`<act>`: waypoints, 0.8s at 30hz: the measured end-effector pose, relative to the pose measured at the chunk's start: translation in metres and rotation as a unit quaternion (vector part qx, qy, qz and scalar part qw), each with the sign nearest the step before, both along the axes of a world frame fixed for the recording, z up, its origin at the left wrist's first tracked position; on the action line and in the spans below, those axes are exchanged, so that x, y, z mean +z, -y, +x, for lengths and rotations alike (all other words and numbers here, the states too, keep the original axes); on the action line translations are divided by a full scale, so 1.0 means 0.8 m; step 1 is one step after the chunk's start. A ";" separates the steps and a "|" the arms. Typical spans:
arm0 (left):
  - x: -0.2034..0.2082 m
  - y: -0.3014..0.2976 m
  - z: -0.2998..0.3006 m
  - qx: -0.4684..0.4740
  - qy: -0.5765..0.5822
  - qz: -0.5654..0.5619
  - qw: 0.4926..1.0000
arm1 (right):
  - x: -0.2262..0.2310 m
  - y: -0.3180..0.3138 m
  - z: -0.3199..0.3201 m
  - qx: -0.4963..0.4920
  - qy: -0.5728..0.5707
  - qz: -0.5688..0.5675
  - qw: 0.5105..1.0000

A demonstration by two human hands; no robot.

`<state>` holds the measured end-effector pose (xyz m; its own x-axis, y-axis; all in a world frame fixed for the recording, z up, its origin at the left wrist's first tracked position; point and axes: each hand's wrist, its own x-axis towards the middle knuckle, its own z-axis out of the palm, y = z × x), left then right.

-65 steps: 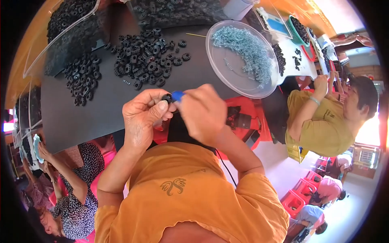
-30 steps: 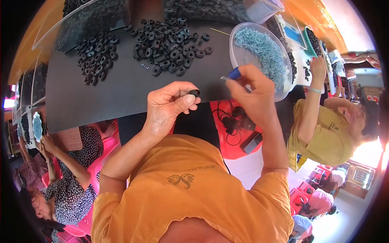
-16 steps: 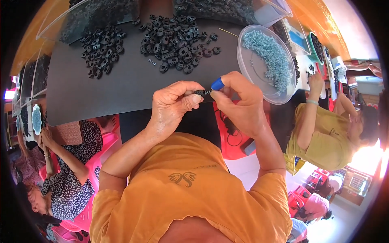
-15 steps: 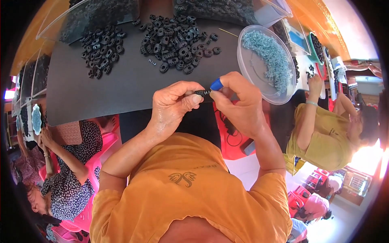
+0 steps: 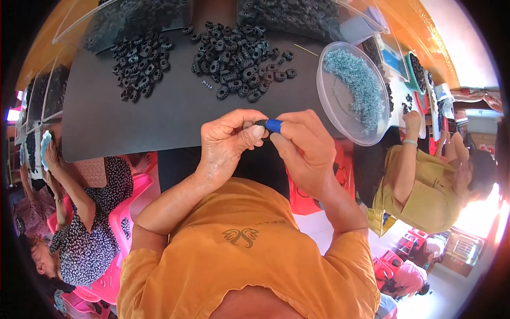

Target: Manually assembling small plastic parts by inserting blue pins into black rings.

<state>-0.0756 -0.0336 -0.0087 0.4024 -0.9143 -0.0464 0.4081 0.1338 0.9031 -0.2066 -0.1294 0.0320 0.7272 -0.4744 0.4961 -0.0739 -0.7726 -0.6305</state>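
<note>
My left hand (image 5: 226,139) pinches a small black plastic part (image 5: 260,123) between thumb and fingers, held just off the near edge of the table. Closing on the part's right end is my right hand (image 5: 311,151). A blue finger cot (image 5: 273,126) covers the tip of its index finger, which presses against the part, with the thumb bent beneath. The fingers hide most of the part, and no spring shows between them. On the dark mat (image 5: 143,119) lie a loose metal spring (image 5: 207,84) and two heaps of similar black parts (image 5: 234,58).
A round clear tray (image 5: 325,114) of small bluish springs (image 5: 356,80) sits at the right. Clear bins (image 5: 133,21) of black parts line the back, and a thin yellowish stick (image 5: 306,50) lies near the tray. People work on both sides, with a pink chair (image 5: 127,212) at left.
My right index finger has moved left onto the black part. The spring visible between my fingertips before is now hidden. The view has shifted slightly; at left, a neighbour's arm has risen.
</note>
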 end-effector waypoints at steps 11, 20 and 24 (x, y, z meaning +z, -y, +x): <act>-0.005 -0.001 0.008 0.008 -0.016 0.015 1.000 | -0.004 0.021 0.006 -0.117 -0.023 0.230 0.966; -0.014 0.002 0.010 0.020 -0.047 -0.010 0.999 | -0.025 0.118 0.070 -0.154 -0.120 -0.251 0.948; -0.015 0.001 0.012 0.012 -0.054 -0.011 0.998 | -0.039 0.129 0.082 -0.151 -0.196 -0.287 0.925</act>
<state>-0.0658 -0.0348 -0.0204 0.4175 -0.9059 -0.0707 0.4990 0.1636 0.8510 -0.1412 -0.2323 0.0005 0.7814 -0.4258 0.4562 -0.4777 -0.8785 -0.0018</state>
